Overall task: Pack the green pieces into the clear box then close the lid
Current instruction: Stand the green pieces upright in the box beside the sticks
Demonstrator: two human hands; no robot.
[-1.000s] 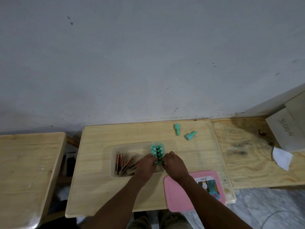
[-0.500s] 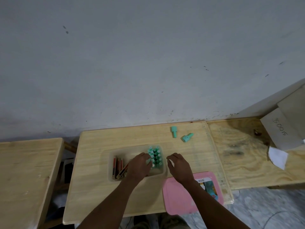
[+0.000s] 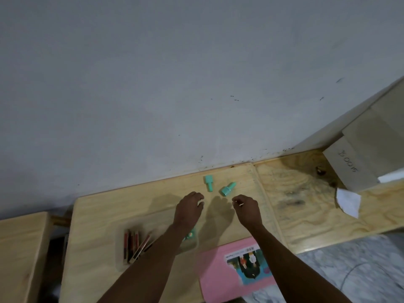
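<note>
Two green pieces lie on the wooden table near the wall: one (image 3: 208, 182) to the left, the other (image 3: 227, 189) tilted to its right. My left hand (image 3: 189, 207) hovers just below the left piece, fingers loosely curled and empty. My right hand (image 3: 246, 207) hovers just below the right piece, also loosely curled and empty. The clear box (image 3: 122, 243) sits nearer me, holding red and brown sticks (image 3: 133, 244). My left forearm hides most of the green pieces (image 3: 190, 234) packed in it. The pink lid (image 3: 218, 276) lies at the table's front right.
The light wooden table (image 3: 98, 215) ends at a grey wall behind. A second table (image 3: 19, 248) stands to the left across a gap. On the plywood bench (image 3: 306, 204) to the right rest a cardboard box (image 3: 349, 167) and a white paper scrap (image 3: 348, 201).
Both hands have left the clear box and moved away from me toward the two loose green pieces. The camera view has tilted, so the table now sits lower.
</note>
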